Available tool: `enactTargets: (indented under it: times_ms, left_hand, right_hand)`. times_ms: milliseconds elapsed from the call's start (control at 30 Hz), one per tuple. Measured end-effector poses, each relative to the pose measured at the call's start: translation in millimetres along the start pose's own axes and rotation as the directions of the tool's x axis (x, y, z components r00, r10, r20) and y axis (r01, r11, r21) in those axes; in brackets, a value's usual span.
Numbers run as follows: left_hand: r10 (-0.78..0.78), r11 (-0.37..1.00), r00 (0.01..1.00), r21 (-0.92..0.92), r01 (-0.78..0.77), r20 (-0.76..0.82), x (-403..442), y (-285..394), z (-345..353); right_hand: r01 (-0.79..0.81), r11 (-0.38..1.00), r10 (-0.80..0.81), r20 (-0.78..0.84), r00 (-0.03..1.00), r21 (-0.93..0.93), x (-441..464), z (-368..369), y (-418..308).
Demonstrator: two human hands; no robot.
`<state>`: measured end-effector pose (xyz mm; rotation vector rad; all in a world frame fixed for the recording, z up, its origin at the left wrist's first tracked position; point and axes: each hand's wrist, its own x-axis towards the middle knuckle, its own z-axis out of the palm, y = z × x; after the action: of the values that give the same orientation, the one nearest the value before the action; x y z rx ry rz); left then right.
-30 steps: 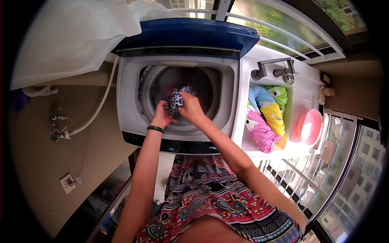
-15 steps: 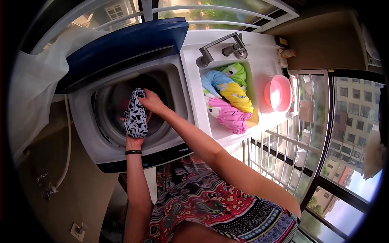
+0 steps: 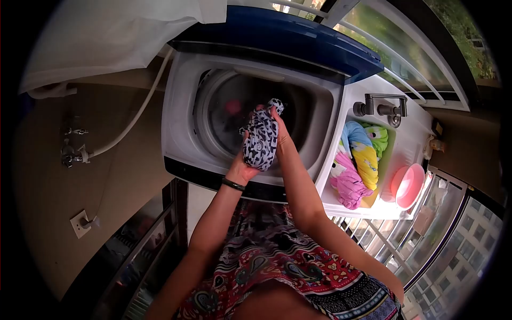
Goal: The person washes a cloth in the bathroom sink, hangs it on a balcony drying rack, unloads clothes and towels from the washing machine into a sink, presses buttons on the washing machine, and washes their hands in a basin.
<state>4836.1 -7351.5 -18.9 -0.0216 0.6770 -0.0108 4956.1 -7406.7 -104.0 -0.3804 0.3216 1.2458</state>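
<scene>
Daylight came through the barred windows point(image 3: 400, 53) beyond the washing machine point(image 3: 172, 122), whose blue lid point(image 3: 277, 33) stood raised along its far edge. In the head view a white sheet point(image 3: 117, 42) hung at the upper left, and a pale hose point(image 3: 155, 85) curved down to a tap point(image 3: 69, 154) on the brown wall, above a socket point(image 3: 80, 224).

To the machine's right, the white sink unit point(image 3: 418, 106) carried a faucet point(image 3: 393, 111) near its far edge. Its basin held a twisted heap of pink, yellow, blue and green fabric point(image 3: 365, 160), and a pink tub point(image 3: 413, 184) sat close to the unit's near right corner.

The black-and-white patterned cloth point(image 3: 261, 141) was over the machine's open mouth, towards the front rim. A second earlier it had been a tight bunch between the hands; now it lay longer and looser, which seemed to leave it better supported along its length. The left hand point(image 3: 247, 169) cupped its lower end from beneath, fingers partly curled and largely hidden behind it. The right hand point(image 3: 282, 130) pressed its right side, fingers half closed near the top. Deeper in the drum showed a reddish patch point(image 3: 232, 107), too blurred to identify.
</scene>
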Motion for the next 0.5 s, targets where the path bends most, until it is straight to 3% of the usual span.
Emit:
enactTargets:
  times_ms: [33,67,100,167,200,233,267,300,333,367,400,467,500]
  left_hand:
    - [-0.029,0.998,1.0,0.056,0.029,0.008,-2,3,-3]
    - [-0.051,0.974,0.999,0.221,0.049,0.002,-2,9,-6]
    - [0.048,0.909,0.993,0.417,0.002,-0.109,-2,11,-1]
    - [0.141,0.594,0.988,0.804,-0.027,-0.071,11,20,-12]
    - [0.244,0.346,0.968,0.927,-0.143,0.058,22,21,-24]
    - [0.249,0.354,0.967,0.924,-0.143,0.054,25,23,-22]
    - [0.329,-0.068,0.943,0.997,-0.034,0.054,28,25,-19]
    - [0.4,-0.465,0.912,0.877,0.117,0.091,29,26,-15]
    - [0.427,-0.464,0.901,0.874,0.147,0.075,28,27,-10]
    - [0.443,-0.451,0.894,0.88,0.152,0.072,28,32,-8]
    - [0.395,-0.524,0.912,0.843,0.119,0.116,23,35,-6]
    - [0.39,-0.648,0.894,0.756,0.094,0.223,18,35,-11]
    - [0.382,-0.691,0.876,0.721,0.06,0.293,17,31,-12]
  right_hand:
    - [-0.052,0.992,0.028,-0.201,0.979,-0.114,2,4,-3]
    - [-0.128,0.923,0.042,-0.238,0.97,-0.363,6,7,-14]
    - [-0.114,0.795,-0.024,-0.218,0.976,-0.595,2,25,-21]
    - [-0.061,0.348,-0.107,-0.105,0.989,-0.935,15,29,-25]
    - [-0.062,0.117,-0.139,-0.078,0.987,-0.991,18,30,-22]
    - [-0.067,0.113,-0.13,-0.081,0.988,-0.991,17,38,-17]
    - [-0.104,-0.109,-0.283,-0.07,0.957,-0.989,15,46,-11]
    - [-0.164,-0.323,-0.424,-0.013,0.906,-0.932,15,52,-9]
    - [-0.147,-0.181,-0.256,-0.097,0.962,-0.972,15,52,-18]
    - [-0.139,-0.195,-0.241,-0.091,0.966,-0.971,16,46,-25]
    - [-0.031,0.035,-0.092,-0.034,0.995,-0.999,13,32,-26]
    - [-0.025,0.266,0.104,0.003,0.995,-0.964,2,34,-35]
    - [-0.091,0.246,0.17,-0.049,0.984,-0.965,-12,54,-41]
